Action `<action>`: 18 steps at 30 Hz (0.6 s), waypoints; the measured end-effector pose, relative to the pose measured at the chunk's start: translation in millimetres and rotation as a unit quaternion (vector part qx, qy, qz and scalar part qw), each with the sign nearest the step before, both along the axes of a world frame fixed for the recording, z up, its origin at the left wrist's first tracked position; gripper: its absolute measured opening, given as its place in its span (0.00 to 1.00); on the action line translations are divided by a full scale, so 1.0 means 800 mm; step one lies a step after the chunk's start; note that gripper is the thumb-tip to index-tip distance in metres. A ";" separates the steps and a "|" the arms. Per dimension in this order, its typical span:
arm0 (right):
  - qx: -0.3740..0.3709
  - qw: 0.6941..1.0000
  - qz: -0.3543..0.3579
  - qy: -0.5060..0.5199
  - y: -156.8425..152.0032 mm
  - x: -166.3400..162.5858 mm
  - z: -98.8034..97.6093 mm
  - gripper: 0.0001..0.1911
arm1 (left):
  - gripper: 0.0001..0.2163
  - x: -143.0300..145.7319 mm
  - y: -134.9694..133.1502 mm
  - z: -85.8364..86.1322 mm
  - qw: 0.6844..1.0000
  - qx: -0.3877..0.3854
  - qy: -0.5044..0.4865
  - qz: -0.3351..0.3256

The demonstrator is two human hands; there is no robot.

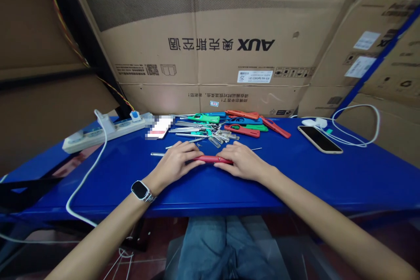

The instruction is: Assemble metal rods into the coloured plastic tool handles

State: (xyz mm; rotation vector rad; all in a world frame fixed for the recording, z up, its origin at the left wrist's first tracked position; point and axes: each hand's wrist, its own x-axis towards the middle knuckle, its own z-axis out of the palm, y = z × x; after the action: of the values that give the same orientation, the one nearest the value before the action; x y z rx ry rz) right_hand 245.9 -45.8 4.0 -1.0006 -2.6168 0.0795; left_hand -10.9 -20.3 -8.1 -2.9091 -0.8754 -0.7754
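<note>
A red long-necked lighter [210, 159] lies crosswise just above the blue table, its metal tube pointing left. My left hand [180, 158] is closed around its front part, near where the tube begins. At the other end, my right hand [241, 160] grips the red handle, fingers over the top and thumb below. Beyond my hands is a pile of lighter parts: metal tubes [187, 130], clear fuel tanks [215, 141], and coloured casings in green [205, 118], blue [244, 120] and red [243, 130]. My fingers hide parts of the held lighter.
A white power strip [108, 131] with plugs and a cable stands at the left. Next to the pile lies a pale, blurred-out rectangular item [160, 127]. A phone [320, 139] and a white cable [364, 144] rest at the right. Cardboard [210, 17] walls the back of the blue table [308, 175].
</note>
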 end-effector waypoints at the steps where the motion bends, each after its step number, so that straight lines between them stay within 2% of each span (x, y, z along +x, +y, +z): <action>1: 0.005 1.000 -0.002 -0.001 0.000 0.000 0.000 0.17 | 0.14 0.000 0.000 0.000 1.000 0.007 0.000 -0.002; 7: 0.011 0.997 -0.065 -0.043 -0.006 -0.005 -0.003 0.22 | 0.14 0.001 0.000 0.005 1.000 0.021 0.005 0.005; 11: -0.001 0.991 -0.114 -0.073 -0.011 -0.011 -0.003 0.22 | 0.12 0.002 -0.006 0.011 0.997 0.055 -0.032 0.047; 13: -0.010 0.987 -0.150 -0.057 -0.012 -0.014 -0.003 0.22 | 0.10 0.001 -0.010 0.013 0.984 0.098 -0.104 0.108; 15: -0.025 0.982 -0.188 -0.019 -0.012 -0.016 -0.003 0.22 | 0.08 0.001 -0.013 0.016 0.952 0.128 -0.209 0.183; 16: -0.035 0.978 -0.203 0.005 -0.013 -0.017 -0.003 0.22 | 0.08 0.002 -0.013 0.017 0.936 0.120 -0.259 0.209; 18: -0.056 0.972 -0.224 0.053 -0.013 -0.022 -0.005 0.22 | 0.10 0.009 -0.010 0.019 0.918 0.032 -0.330 0.217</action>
State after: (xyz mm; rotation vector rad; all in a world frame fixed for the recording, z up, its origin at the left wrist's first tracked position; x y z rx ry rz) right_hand 228.4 -56.2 0.0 -1.5545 -2.2504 0.1676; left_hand -3.8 -28.7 7.2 -2.2392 -1.4208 -1.7074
